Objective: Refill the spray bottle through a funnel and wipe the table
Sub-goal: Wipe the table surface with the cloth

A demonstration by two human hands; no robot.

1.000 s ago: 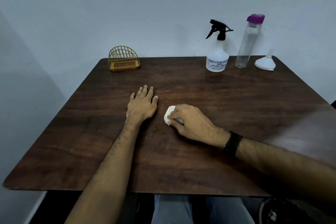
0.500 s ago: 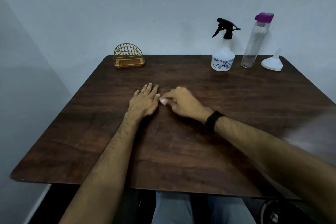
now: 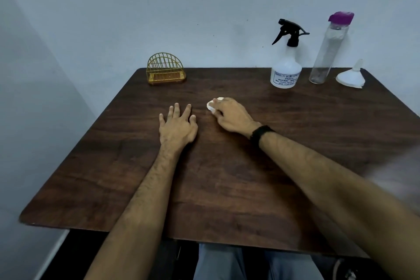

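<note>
My right hand (image 3: 231,115) presses a small white wad of tissue (image 3: 212,104) against the dark wooden table (image 3: 227,177), near its middle; only the wad's far edge shows past my fingers. My left hand (image 3: 177,126) lies flat on the table just left of it, fingers spread, holding nothing. At the back right stand the white spray bottle (image 3: 286,74) with a black trigger head, a clear tall bottle (image 3: 327,52) with a purple cap, and a white funnel (image 3: 351,76) lying mouth-down.
A yellow wire holder (image 3: 165,71) stands at the back left of the table. A grey wall rises right behind the table's far edge. My legs show below the near edge.
My right hand has slid the tissue away from me across the table, from beside my left wrist to beyond my left fingertips. The left hand stayed flat in place.
</note>
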